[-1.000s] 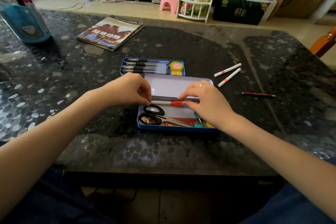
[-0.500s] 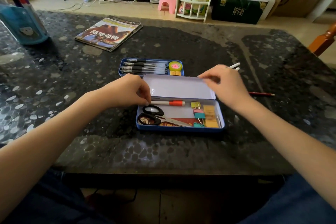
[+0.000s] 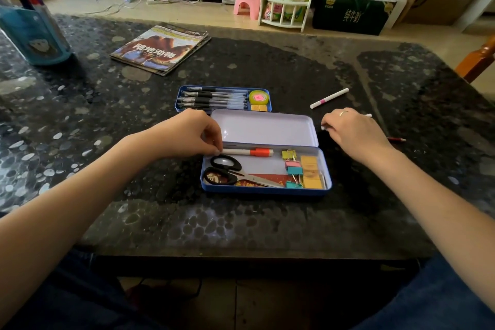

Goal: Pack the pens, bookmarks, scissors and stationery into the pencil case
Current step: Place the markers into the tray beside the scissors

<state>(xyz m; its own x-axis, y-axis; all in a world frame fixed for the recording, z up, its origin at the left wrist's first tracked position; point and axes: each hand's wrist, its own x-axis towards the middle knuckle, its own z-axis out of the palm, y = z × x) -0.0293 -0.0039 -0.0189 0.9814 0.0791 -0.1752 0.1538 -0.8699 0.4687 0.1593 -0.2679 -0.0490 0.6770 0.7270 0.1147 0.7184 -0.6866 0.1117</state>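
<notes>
An open blue tin pencil case (image 3: 265, 191) lies mid-table with its lid (image 3: 263, 128) flat behind it. Inside are black scissors (image 3: 227, 169), coloured binder clips (image 3: 293, 169), yellow notes (image 3: 310, 173) and a white pen with a red band (image 3: 251, 152). My left hand (image 3: 187, 134) pinches that pen's left end at the case's left wall. My right hand (image 3: 353, 131) is on the table just right of the lid, fingers curled over a white pen whose ends stick out on both sides of the hand. Another white pen with a pink band (image 3: 329, 98) lies behind it.
Behind the lid sits a blue tray (image 3: 184, 104) with several black pens and a yellow tape roll (image 3: 258, 97). A red pencil (image 3: 396, 139) lies right of my right hand. A magazine (image 3: 160, 48) and a blue pen holder (image 3: 34, 37) stand far left; a wooden chair (image 3: 479, 59) is at the right edge.
My right hand let go of the red-banded pen in the case, moved right to the two white pens on the table and closed over one. My left hand stayed at the pen's end.
</notes>
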